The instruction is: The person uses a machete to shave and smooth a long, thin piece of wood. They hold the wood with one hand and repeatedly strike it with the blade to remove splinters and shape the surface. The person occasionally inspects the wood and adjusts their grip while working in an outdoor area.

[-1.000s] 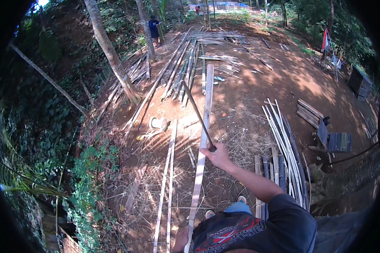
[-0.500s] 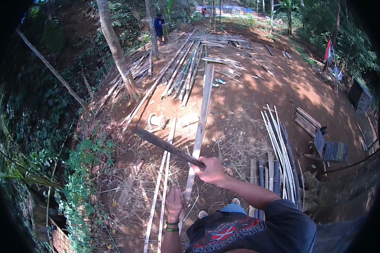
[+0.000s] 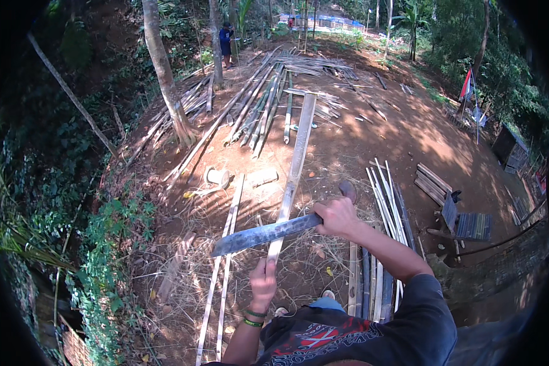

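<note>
My right hand [image 3: 338, 217] is closed round the dark handle of a machete [image 3: 263, 235]. Its long grey blade points left and slightly down, and passes over a long split bamboo strip [image 3: 297, 160]. The butt of the handle sticks out beyond my fist. Below the blade, my left hand [image 3: 263, 284] is closed on the near part of that strip, which slants away from me. Whether the blade's edge touches the strip I cannot tell. Left of my left hand, two narrow pale bamboo strips [image 3: 218, 277] lie on the ground.
Thin white strips [image 3: 385, 201] and dark bamboo pieces [image 3: 372, 287] lie to my right. Farther off is a pile of bamboo poles [image 3: 265, 107]. A tree trunk [image 3: 165, 73], short log pieces [image 3: 262, 177], a low bench [image 3: 473, 226] and a distant person [image 3: 226, 44] are around.
My right hand has moved right and slightly away, and the machete has swung so its tip points lower, flat side showing. My left hand has shifted up and right.
</note>
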Motion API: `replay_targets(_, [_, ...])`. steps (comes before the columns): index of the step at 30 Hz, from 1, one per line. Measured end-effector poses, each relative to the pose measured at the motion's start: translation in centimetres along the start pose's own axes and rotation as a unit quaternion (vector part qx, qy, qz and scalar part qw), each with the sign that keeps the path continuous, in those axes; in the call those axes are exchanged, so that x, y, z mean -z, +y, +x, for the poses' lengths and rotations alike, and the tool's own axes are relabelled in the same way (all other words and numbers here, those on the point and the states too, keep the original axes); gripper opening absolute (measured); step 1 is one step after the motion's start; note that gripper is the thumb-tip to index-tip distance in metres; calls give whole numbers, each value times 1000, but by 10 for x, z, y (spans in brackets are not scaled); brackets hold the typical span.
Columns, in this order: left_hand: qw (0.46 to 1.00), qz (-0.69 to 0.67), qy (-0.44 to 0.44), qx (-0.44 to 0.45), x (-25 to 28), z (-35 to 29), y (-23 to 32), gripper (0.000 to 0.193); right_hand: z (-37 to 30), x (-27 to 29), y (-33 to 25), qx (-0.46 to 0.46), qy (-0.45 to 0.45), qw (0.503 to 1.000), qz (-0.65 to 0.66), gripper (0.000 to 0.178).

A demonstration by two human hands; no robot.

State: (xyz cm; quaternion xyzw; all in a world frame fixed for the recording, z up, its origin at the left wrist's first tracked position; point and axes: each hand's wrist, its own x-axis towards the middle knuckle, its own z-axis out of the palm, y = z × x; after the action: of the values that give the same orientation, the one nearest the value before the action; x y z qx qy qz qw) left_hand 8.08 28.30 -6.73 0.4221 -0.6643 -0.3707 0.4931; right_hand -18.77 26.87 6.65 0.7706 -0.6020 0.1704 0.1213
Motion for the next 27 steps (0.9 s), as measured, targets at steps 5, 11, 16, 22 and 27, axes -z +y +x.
replay_targets(5, [989, 83, 30, -116, -9, 3, 11, 25, 28, 46, 45, -86, 73, 992, -54, 19])
replay_targets(11, [997, 51, -6, -53, -13, -12, -3, 23, 10, 20, 37, 45, 59, 995, -60, 19])
replay_targets(16, [998, 36, -49, -19, -18, -22, 2, 24, 33, 52, 68, -135, 92, 982, -94, 14])
replay_targets(22, [988, 100, -3, -117, -18, -40, -39, 8, 29, 39, 44, 14, 19, 996, -87, 13])
replay_targets(27, [992, 102, -50, -57, -11, -49, -20, 16, 74, 65, 143, -199, 60, 960, -189, 19])
